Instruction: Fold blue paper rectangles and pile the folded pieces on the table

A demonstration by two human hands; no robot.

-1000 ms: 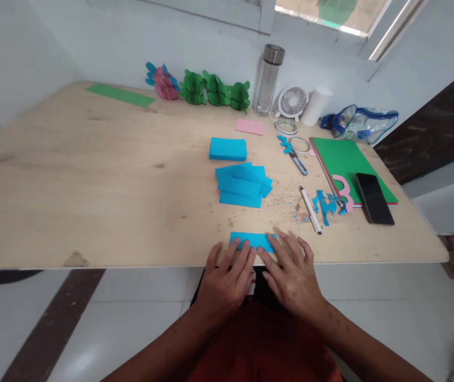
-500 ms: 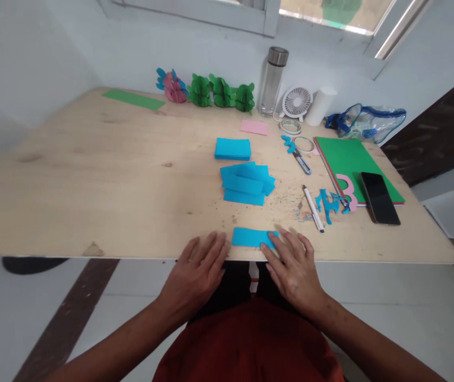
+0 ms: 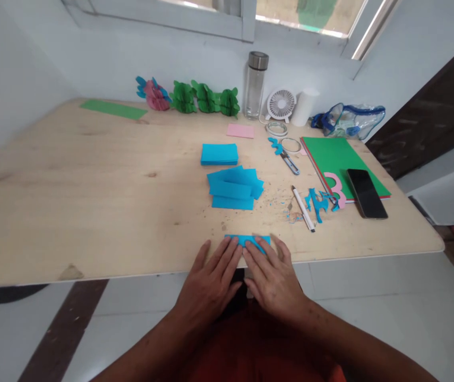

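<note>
A blue paper strip (image 3: 250, 240) lies flat at the table's front edge, its lower part covered by fingers. My left hand (image 3: 210, 281) rests with its fingertips on the strip's left part, fingers spread. On the strip's middle and right part lie the fingertips of my right hand (image 3: 273, 273), also stretched out. The two hands are side by side, close together. Beyond them is a loose pile of blue strips (image 3: 230, 188), and behind that a neat stack of blue paper (image 3: 219, 154).
To the right are a white pen (image 3: 303, 208), blue scraps (image 3: 318, 204), a snipping tool (image 3: 290, 161), a phone (image 3: 367, 193) and green sheets (image 3: 330, 154). Along the wall stand green paper shapes (image 3: 206, 97), a bottle (image 3: 255, 85) and a small fan (image 3: 281, 104).
My left hand has moved right from the bare table onto the blue strip. My right hand reaches further over the strip. The whole view has shifted slightly.
</note>
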